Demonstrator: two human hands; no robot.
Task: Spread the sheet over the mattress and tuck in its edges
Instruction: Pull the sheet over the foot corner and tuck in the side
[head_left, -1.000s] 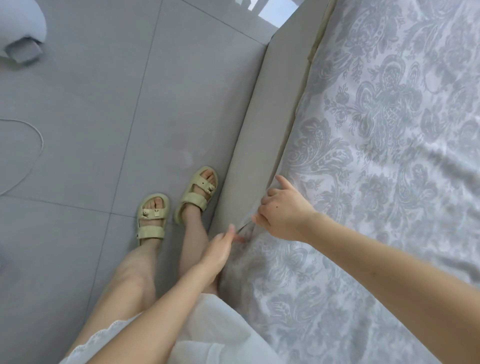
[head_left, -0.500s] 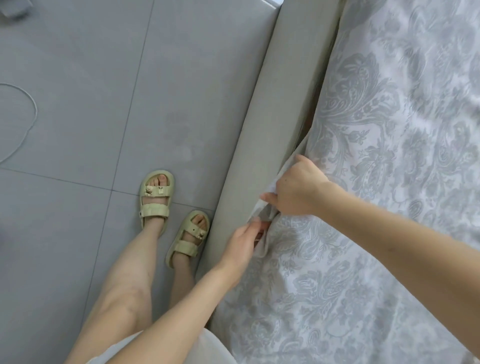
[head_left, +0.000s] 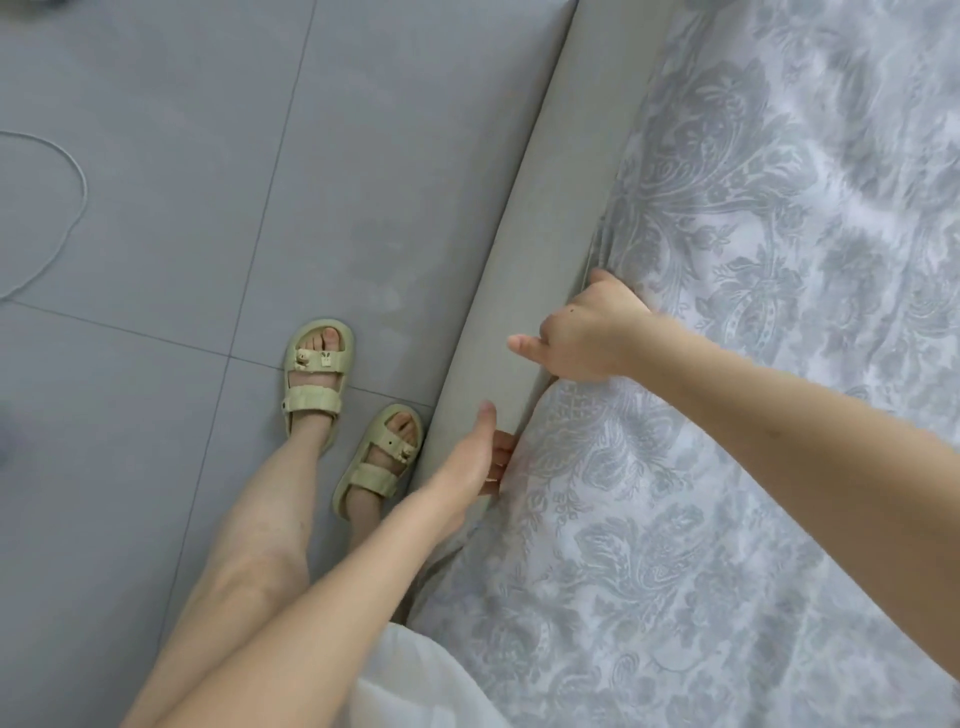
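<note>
Two hands: both at the seam where the sheet (head_left: 753, 364) meets the bed frame (head_left: 524, 249).
L hand (head_left: 467, 467): thumb straight, lying up along the frame. Fingers (head_left: 503, 457) fairly straight and close together, pressed vs the sheet edge, tips hidden in the fold.
R hand (head_left: 587, 332): knuckles up, fingers curled down into the gap btw frame & sheet, tips out of sight. Thumb sticks out wide over the frame. Can't tell whether it grips cloth.
Sheet: grey-white floral, wrinkled, covers the bed top on the right. Its edge runs along the frame's inner side. Mattress hidden under it.
Cable (head_left: 78, 171): thin white loop, far left on the floor (head_left: 182, 234).
Sandals (head_left: 314, 384): pale green, on both feet, the nearer one just beside the frame.
White garment (head_left: 410, 686): bottom centre.
In the way: R forearm crosses the sheet, L forearm covers the frame's lower end.
</note>
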